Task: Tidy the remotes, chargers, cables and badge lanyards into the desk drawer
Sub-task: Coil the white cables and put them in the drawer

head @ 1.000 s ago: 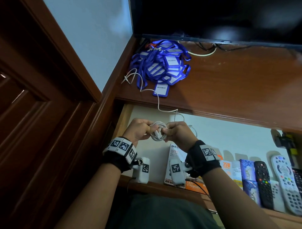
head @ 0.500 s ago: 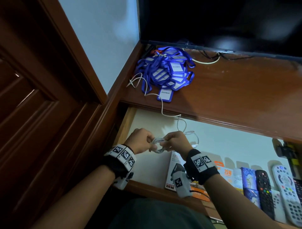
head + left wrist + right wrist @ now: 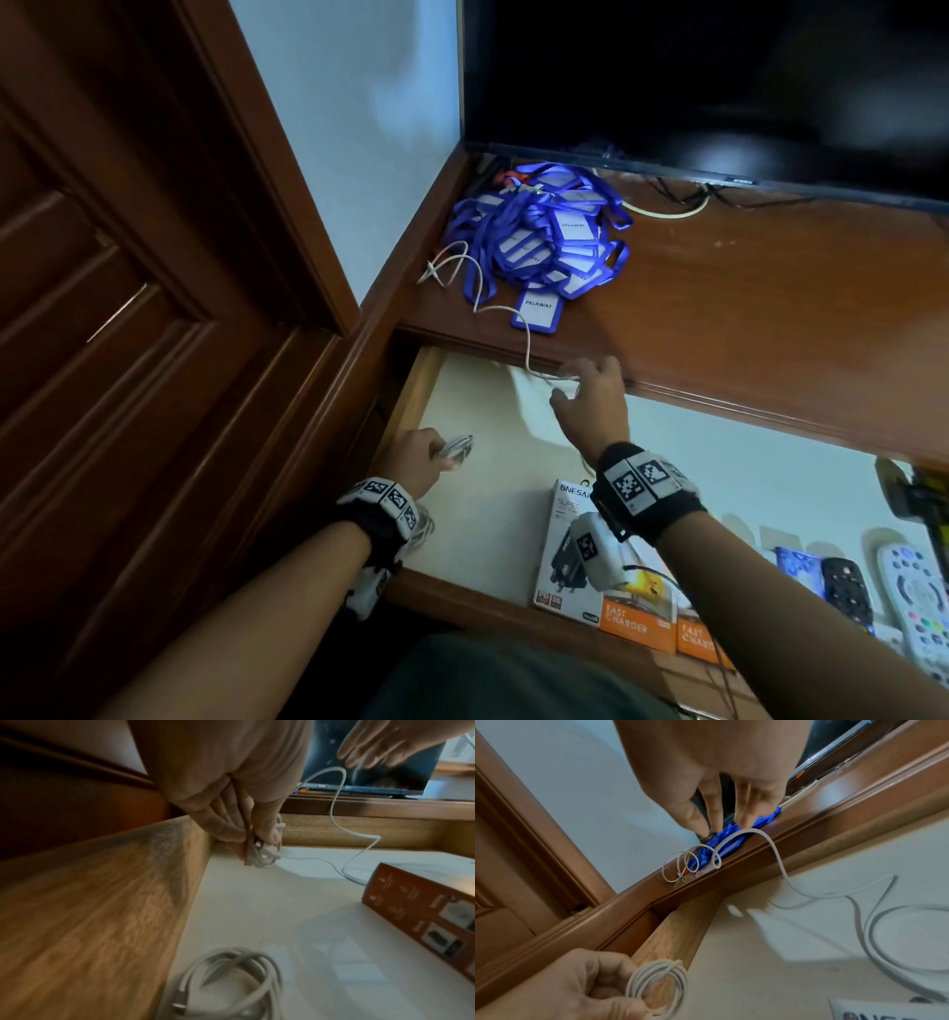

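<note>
My left hand (image 3: pixel 434 456) grips a small coil of white cable (image 3: pixel 458 446) low over the left end of the open drawer (image 3: pixel 411 406); the coil (image 3: pixel 259 854) shows in the left wrist view too. From the coil the loose cable (image 3: pixel 478 300) runs up over the desk edge to the blue badge lanyards (image 3: pixel 539 236). At that edge my right hand (image 3: pixel 567 393) reaches out. Its fingers (image 3: pixel 716 815) hang straight just above the cable (image 3: pixel 772 850), holding nothing.
A second coiled white cable (image 3: pixel 231 983) lies on the drawer floor near the front left. Charger boxes (image 3: pixel 570 555) and remotes (image 3: pixel 914 601) lie along the drawer's front right. A dark TV (image 3: pixel 719 77) stands behind the lanyards. A wooden door (image 3: pixel 128 308) is at the left.
My hands have parted. The left one went down and left into the drawer with the coil. The right one let go and rose to the desk edge.
</note>
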Action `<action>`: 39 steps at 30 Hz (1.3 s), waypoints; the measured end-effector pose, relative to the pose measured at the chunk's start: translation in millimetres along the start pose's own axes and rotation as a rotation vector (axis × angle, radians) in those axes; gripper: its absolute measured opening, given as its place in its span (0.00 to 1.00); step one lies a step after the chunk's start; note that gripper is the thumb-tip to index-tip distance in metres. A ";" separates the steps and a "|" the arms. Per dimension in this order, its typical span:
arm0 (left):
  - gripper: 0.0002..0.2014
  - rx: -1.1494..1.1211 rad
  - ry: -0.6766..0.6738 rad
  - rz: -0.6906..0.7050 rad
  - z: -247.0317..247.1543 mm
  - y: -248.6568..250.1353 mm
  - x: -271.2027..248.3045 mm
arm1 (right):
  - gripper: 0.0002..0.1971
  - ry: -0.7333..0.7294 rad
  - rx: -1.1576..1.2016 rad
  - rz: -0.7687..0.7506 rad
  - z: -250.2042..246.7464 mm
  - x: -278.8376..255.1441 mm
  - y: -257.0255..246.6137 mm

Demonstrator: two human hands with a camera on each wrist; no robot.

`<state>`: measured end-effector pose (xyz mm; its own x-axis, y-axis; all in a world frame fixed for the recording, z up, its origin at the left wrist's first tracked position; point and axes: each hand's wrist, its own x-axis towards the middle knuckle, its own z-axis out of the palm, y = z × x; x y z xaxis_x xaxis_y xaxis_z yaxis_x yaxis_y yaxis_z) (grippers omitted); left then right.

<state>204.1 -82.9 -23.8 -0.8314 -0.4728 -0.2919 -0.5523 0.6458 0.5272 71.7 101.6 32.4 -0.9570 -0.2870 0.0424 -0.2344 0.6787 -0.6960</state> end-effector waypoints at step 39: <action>0.06 -0.034 0.134 0.263 -63.0 45.1 26.6 | 0.18 -0.032 0.154 -0.222 -86.4 1.9 -65.5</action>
<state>160.9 -104.1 42.5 -0.9292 -0.3679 -0.0348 -0.3144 0.7373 0.5979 70.4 114.9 139.9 -0.8788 -0.4398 0.1853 -0.4066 0.4867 -0.7732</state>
